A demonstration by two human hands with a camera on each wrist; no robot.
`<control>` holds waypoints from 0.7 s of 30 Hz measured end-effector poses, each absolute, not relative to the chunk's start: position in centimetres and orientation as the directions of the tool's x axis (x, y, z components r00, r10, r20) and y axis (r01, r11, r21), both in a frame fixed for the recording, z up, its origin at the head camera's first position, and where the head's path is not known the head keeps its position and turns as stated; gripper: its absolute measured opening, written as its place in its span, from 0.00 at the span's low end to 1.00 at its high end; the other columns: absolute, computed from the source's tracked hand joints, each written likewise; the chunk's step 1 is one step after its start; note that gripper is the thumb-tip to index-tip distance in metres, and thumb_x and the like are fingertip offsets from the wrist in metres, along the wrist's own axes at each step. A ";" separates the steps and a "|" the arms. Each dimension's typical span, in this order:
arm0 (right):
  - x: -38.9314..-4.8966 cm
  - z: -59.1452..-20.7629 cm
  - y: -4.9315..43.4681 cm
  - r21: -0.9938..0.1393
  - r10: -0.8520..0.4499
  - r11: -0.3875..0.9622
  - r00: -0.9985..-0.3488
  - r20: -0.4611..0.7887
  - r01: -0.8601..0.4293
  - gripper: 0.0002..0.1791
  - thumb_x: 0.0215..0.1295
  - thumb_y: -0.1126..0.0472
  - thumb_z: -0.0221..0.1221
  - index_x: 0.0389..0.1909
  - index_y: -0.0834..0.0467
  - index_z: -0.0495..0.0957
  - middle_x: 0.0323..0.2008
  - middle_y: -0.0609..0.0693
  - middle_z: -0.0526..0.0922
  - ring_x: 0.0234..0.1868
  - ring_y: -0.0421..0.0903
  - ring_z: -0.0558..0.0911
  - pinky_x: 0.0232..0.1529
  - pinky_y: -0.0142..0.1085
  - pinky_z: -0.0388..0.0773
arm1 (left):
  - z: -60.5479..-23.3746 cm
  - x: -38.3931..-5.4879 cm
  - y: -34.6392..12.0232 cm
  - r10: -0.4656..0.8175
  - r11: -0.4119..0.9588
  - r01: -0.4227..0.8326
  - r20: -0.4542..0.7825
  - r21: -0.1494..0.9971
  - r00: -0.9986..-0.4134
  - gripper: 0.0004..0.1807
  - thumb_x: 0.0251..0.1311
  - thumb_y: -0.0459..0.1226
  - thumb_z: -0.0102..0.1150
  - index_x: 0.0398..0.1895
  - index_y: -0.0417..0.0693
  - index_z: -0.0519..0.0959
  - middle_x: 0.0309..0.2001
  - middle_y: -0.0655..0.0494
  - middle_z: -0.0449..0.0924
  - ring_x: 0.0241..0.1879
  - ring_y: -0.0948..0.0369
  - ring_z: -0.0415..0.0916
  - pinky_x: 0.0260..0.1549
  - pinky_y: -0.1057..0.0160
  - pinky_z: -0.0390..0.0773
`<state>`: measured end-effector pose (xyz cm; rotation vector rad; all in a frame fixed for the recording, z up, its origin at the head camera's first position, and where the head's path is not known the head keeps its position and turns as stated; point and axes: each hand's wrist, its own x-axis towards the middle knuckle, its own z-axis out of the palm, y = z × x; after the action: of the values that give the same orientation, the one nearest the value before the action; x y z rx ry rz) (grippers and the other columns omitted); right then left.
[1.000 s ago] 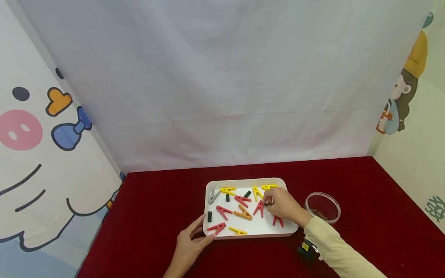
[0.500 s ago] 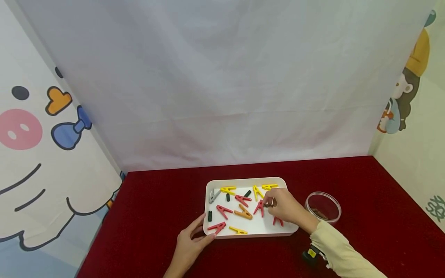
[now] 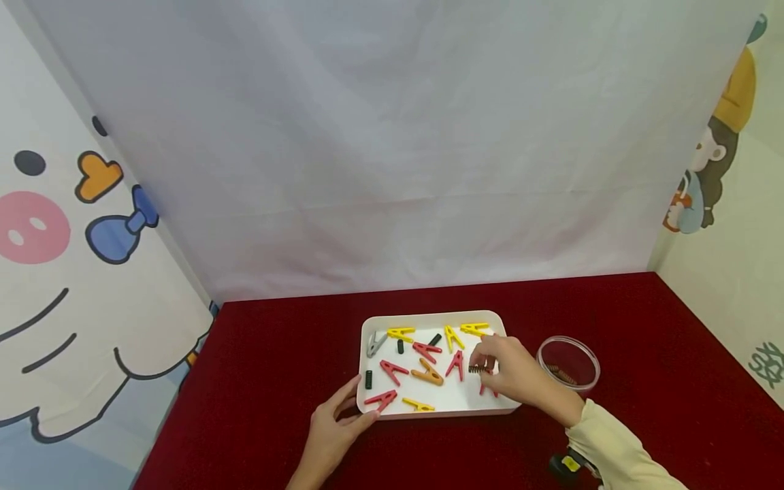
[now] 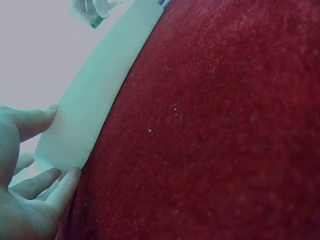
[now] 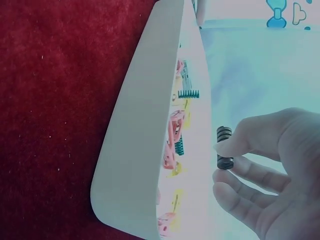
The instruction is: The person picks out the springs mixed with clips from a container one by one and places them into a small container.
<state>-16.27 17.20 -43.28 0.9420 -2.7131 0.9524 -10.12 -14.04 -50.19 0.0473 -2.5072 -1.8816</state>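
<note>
My left hand (image 3: pixel 329 435) holds the front left corner of a shallow white tray (image 3: pixel 441 414); in the left wrist view the thumb lies at the rim and fingertips touch the outer wall. Between thumb and fingertips my right hand (image 3: pixel 520 376) pinches a small brownish coil spring (image 3: pixel 477 369), held above the right part of the tray. The spring (image 5: pixel 225 131) shows dark in the right wrist view. Around it in the tray lie red spring clamps (image 3: pixel 455 365), yellow clamps (image 3: pixel 418 404), an orange one (image 3: pixel 427 373), a grey one (image 3: pixel 376 344) and black springs (image 3: pixel 369 379).
Right of the tray stands a clear round dish (image 3: pixel 598 371) with brown springs (image 3: pixel 560 373) inside. A dark red cloth (image 3: pixel 275 381) covers the table. A white curtain (image 3: pixel 392 170) hangs behind, and printed panels flank both sides.
My right hand has moved a little right and towards me with the spring, which now shows more fully at the fingertips. The left hand stays on the tray corner.
</note>
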 end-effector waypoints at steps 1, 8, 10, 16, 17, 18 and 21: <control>-16.2 -43.1 17.2 -0.526 -0.523 0.606 -0.797 0.301 -0.597 0.12 0.39 0.75 0.61 0.23 0.55 0.81 0.21 0.42 0.76 0.24 0.38 0.73 0.25 0.30 0.70 | -50.2 -10.1 -14.0 -0.032 0.281 -0.025 -0.017 0.959 -0.999 0.38 0.48 0.37 0.72 0.65 0.46 0.69 0.60 0.43 0.71 0.52 0.51 0.74 0.41 0.63 0.80; -15.5 -42.3 17.6 -0.530 -0.523 0.615 -0.805 0.280 -0.584 0.12 0.40 0.75 0.64 0.25 0.55 0.81 0.22 0.42 0.78 0.26 0.38 0.73 0.25 0.30 0.72 | -50.2 -10.1 -14.1 -0.024 0.277 -0.008 -0.001 0.961 -1.000 0.38 0.48 0.37 0.72 0.65 0.45 0.69 0.60 0.41 0.71 0.52 0.50 0.74 0.40 0.63 0.80; -15.3 -42.1 17.7 -0.532 -0.521 0.617 -0.807 0.278 -0.581 0.12 0.40 0.75 0.64 0.25 0.55 0.81 0.22 0.42 0.78 0.26 0.39 0.73 0.25 0.30 0.72 | -50.2 -10.1 -14.1 -0.024 0.272 -0.008 -0.001 0.962 -1.000 0.38 0.48 0.37 0.72 0.65 0.45 0.69 0.59 0.41 0.71 0.52 0.50 0.74 0.40 0.63 0.80; -14.8 -41.8 17.8 -0.536 -0.507 0.617 -0.812 0.290 -0.576 0.12 0.41 0.75 0.63 0.25 0.55 0.81 0.23 0.40 0.78 0.26 0.39 0.74 0.24 0.29 0.72 | -50.3 -10.2 -14.1 -0.028 0.271 -0.021 -0.014 0.962 -1.000 0.38 0.48 0.37 0.72 0.65 0.46 0.69 0.59 0.42 0.71 0.52 0.51 0.74 0.40 0.64 0.80; -14.8 -41.7 17.8 -0.536 -0.507 0.614 -0.810 0.295 -0.579 0.12 0.41 0.75 0.64 0.25 0.55 0.81 0.23 0.40 0.78 0.25 0.40 0.74 0.24 0.29 0.72 | -50.3 -10.2 -14.1 -0.027 0.270 -0.023 -0.016 0.963 -1.000 0.38 0.48 0.37 0.72 0.65 0.45 0.69 0.59 0.42 0.71 0.52 0.51 0.74 0.40 0.64 0.80; -14.8 -41.7 17.9 -0.535 -0.507 0.614 -0.810 0.295 -0.580 0.12 0.42 0.75 0.64 0.25 0.55 0.81 0.23 0.40 0.78 0.25 0.39 0.74 0.24 0.30 0.73 | -50.3 -10.2 -14.1 -0.023 0.268 -0.020 -0.014 0.963 -1.000 0.38 0.48 0.37 0.72 0.65 0.45 0.69 0.59 0.42 0.71 0.52 0.51 0.74 0.40 0.64 0.80; -14.7 -41.5 18.0 -0.535 -0.505 0.620 -0.813 0.289 -0.575 0.12 0.43 0.76 0.64 0.25 0.55 0.81 0.23 0.39 0.79 0.26 0.39 0.74 0.25 0.32 0.74 | -50.2 -10.1 -14.1 -0.014 0.259 -0.012 -0.009 0.966 -1.000 0.39 0.49 0.37 0.72 0.66 0.44 0.68 0.60 0.41 0.70 0.52 0.50 0.74 0.40 0.63 0.80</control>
<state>-14.68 17.98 -41.53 0.9125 -2.7270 0.9593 -10.10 -14.15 -50.17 0.0266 -2.4915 -1.9107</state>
